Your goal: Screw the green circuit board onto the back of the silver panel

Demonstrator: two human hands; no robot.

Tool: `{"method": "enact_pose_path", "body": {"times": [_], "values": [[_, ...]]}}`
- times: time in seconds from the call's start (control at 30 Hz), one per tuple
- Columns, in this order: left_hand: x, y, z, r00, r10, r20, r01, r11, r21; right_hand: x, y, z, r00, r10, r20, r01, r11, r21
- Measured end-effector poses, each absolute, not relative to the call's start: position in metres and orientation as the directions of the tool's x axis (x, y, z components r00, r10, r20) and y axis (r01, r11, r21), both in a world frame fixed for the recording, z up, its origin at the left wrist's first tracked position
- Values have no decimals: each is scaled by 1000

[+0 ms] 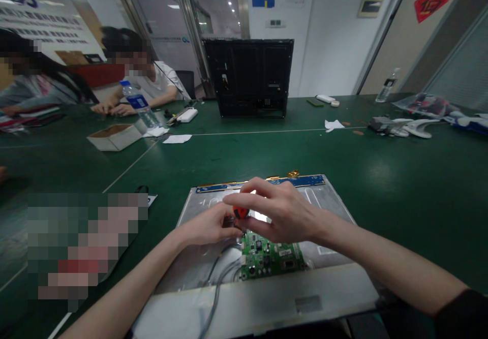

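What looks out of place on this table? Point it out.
A crumpled white paper scrap lies loose beyond the right hand, like litter; small brown patches nearby stand out on the green tabletop, cause unclear. No spill shows around the green rectangular circuit board.

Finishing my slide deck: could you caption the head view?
Right hand holds a red-topped tool near a green circuit board, left hand close by.

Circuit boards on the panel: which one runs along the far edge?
The long, narrow blue board; the other, the green board, is broader and sits back from that edge.
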State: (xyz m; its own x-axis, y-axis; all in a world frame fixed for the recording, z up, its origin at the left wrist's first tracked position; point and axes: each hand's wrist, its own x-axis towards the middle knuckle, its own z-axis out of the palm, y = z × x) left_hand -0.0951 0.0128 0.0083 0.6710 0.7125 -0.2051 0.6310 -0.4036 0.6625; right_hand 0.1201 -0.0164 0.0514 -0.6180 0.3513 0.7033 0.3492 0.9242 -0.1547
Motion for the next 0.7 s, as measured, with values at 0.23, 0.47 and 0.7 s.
{"method": "enact_pose_path", "body": {"times": [0.23, 0.47, 0.7], "values": [[-97, 13, 4, 665, 725, -178, 618, -400, 677, 121, -17, 51, -641, 363, 676, 338, 925, -176], [-95, 13, 6, 707, 688, -162, 599, -461, 655, 121, -18, 52, -669, 338, 662, 298, 938, -178], [-95, 11, 8, 649, 733, -202, 646, -392, 654, 121, -16, 50, -633, 338, 696, 347, 928, -135]]}}
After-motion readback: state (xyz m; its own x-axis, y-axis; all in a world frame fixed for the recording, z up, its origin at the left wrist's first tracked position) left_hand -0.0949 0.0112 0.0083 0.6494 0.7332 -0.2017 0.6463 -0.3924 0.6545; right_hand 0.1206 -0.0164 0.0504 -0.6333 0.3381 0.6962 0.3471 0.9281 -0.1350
